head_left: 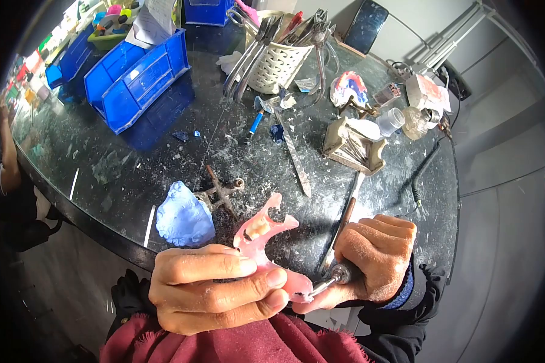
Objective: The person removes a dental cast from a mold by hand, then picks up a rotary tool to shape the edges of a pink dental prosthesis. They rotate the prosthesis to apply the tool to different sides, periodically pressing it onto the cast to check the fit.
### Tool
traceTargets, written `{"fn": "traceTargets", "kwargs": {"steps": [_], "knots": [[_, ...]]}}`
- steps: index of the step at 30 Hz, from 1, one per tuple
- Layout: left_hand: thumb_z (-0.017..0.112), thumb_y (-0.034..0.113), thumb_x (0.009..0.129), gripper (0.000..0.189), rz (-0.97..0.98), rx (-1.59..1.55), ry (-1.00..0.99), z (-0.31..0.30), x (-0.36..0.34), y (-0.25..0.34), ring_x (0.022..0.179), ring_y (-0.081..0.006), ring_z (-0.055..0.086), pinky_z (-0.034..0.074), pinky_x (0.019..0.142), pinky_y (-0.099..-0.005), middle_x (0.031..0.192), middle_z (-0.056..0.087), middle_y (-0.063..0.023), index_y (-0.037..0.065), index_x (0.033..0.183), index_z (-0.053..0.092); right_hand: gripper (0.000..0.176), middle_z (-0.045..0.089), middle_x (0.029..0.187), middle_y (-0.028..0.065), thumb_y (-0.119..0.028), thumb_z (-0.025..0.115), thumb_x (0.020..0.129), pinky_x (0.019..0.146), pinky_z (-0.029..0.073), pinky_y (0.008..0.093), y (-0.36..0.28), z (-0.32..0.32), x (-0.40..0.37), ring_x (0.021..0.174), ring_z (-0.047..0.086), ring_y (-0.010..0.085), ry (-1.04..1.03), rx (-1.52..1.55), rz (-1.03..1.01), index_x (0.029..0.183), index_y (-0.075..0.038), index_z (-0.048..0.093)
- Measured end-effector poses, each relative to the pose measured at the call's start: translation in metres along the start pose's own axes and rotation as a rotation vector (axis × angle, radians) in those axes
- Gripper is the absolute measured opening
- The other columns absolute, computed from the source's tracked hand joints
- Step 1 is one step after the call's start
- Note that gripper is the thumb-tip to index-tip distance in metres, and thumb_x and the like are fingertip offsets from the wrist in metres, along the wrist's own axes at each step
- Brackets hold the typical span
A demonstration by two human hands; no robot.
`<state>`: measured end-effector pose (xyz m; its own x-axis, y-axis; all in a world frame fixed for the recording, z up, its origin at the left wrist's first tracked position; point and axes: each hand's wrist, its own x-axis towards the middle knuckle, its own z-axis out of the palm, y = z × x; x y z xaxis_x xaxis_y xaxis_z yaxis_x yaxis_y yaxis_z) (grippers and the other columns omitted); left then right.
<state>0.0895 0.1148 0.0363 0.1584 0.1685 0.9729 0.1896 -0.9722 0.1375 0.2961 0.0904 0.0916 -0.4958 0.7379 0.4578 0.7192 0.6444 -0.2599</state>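
My left hand [215, 290] pinches a pink denture base [257, 242] with a few teeth on it, holding it tilted above the table's front edge. In my right hand [375, 257] is a rotary handpiece [346, 273], its metal bur pointing left at the denture's lower right end. The bur tip appears to touch that rim, and my right thumb lies just below. Left of the denture sits a lumpy blue dental cast [184, 218], next to a metal cross-shaped articulator part [222, 192]. A spatula with a brown handle [347, 210] lies beyond the handpiece.
A white basket of pliers and tools [278, 66] stands at the back, with blue bins [142, 88] to its left. A metal knife [297, 163], a small tray [339, 148] and a dental model [349, 89] lie behind my hands. Another person's arm [9, 151] shows far left.
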Motion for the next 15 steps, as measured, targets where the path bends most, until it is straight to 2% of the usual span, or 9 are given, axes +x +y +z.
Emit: {"fn": "traceTargets", "kwargs": {"steps": [15], "knots": [[0.081, 0.004, 0.057, 0.025, -0.039, -0.034, -0.028, -0.0024, 0.0016, 0.0011, 0.082, -0.0072, 0.056, 0.051, 0.055, -0.0130, 0.084, 0.067, 0.0055, 0.013, 0.079, 0.072, 0.063, 0.035, 0.044, -0.0033, -0.064, 0.074, 0.052, 0.033, 0.031, 0.0241, -0.0016, -0.0014, 0.0006, 0.033, 0.040, 0.0101, -0.045, 0.013, 0.011, 0.051, -0.012, 0.039]]}}
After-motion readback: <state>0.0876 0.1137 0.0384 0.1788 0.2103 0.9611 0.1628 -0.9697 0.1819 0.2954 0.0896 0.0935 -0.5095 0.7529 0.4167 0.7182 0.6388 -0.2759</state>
